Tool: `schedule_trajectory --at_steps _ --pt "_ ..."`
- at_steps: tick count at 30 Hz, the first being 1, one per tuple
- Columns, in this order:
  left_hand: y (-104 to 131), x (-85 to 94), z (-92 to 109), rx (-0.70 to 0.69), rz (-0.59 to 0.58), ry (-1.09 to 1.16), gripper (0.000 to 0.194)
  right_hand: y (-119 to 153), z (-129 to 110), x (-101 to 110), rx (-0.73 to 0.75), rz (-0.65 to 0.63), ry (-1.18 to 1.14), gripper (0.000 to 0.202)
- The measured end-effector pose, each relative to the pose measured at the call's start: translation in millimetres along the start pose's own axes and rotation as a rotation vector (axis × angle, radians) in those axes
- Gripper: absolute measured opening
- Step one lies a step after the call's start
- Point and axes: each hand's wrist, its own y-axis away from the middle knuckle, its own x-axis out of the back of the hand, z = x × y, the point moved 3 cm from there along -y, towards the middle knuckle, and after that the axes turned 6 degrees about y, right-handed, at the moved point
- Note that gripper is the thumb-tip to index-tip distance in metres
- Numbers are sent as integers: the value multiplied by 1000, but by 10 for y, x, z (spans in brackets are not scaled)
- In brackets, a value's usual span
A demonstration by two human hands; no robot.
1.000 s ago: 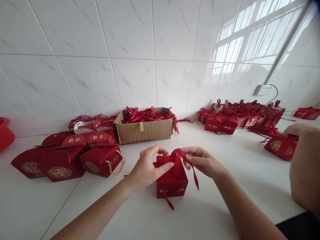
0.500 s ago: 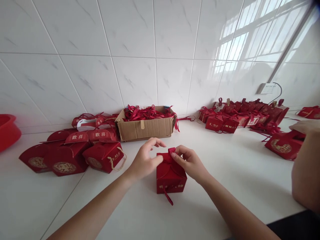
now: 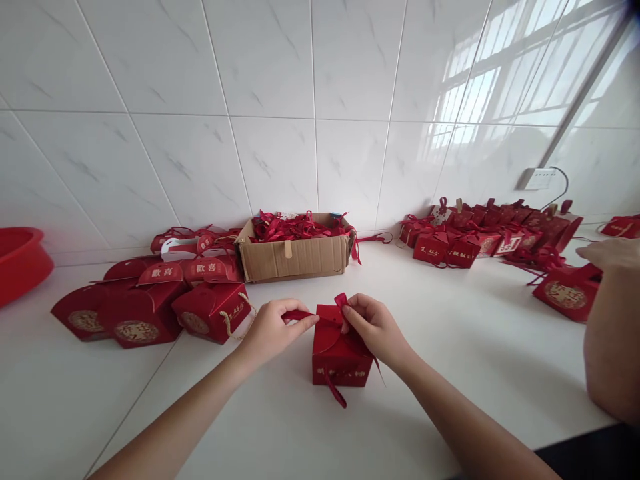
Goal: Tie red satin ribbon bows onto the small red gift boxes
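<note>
A red gift box (image 3: 341,357) with gold lettering stands upright on the white counter, between my hands. At its upper left, my left hand (image 3: 273,330) is closed on a red ribbon (image 3: 301,315), which stretches from the box top into my fingers. My right hand (image 3: 375,327) pinches a ribbon loop (image 3: 341,301) that stands up over the box's top. One ribbon end (image 3: 335,390) hangs down the front face onto the counter. A thin strand shows below my right fingers at the box's right side.
A cardboard box (image 3: 295,260) full of red ribbons stands by the tiled wall. Several red gift boxes (image 3: 145,313) sit at left, and more (image 3: 435,247) at right. A red basin (image 3: 23,267) is far left; another person's arm (image 3: 613,333) reaches in at right.
My left hand has closed on the ribbon and drawn it out to the left. My right hand keeps hold of the loop, which now leans slightly left. The view has shifted slightly.
</note>
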Motion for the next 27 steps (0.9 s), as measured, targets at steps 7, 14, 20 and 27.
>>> schedule_trajectory --at_steps 7,14,20,27 --pt "-64 149 566 -639 13 -292 15 -36 -93 -29 60 46 254 15" --pt "-537 -32 586 -707 120 -391 5 0 -74 18 221 0 257 28" --pt "-383 -55 397 -248 117 -13 31 -8 -38 3 192 10 146 32" --pt "-99 -100 341 -173 -105 185 20 3 -37 17 128 73 88 26"
